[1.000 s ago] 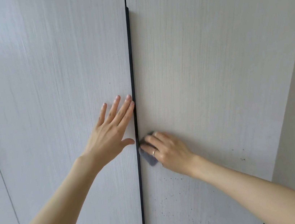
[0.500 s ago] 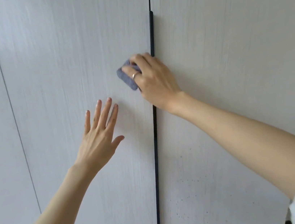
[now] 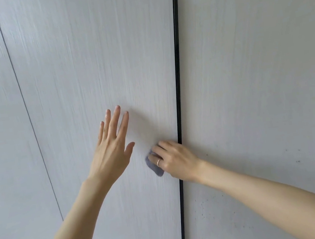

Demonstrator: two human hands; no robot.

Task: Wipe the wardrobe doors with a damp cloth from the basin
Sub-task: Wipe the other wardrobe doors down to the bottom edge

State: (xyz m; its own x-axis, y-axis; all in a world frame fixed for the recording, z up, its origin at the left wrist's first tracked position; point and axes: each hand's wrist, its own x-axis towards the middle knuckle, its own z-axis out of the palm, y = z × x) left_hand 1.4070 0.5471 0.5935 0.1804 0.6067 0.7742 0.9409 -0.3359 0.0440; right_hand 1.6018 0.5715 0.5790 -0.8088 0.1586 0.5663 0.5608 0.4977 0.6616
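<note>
Head view: right hand [image 3: 175,158] presses cloth [image 3: 155,167] on door [image 3: 88,68], frame centre, curled fingers gripping it. Left hand [image 3: 111,146] flat, fingers straight, just left of cloth. Unwiped door surface lies up-left.

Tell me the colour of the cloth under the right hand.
Bluish-grey cloth, seen in the head view.

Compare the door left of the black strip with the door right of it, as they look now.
The left door has both hands on it: the left hand spread flat, the right hand pressing a grey cloth to it. The right door has only the right forearm crossing it. The right door shows dark specks low down; the left door shows none. Both share a pale wood-grain finish and meet at the black strip.
</note>
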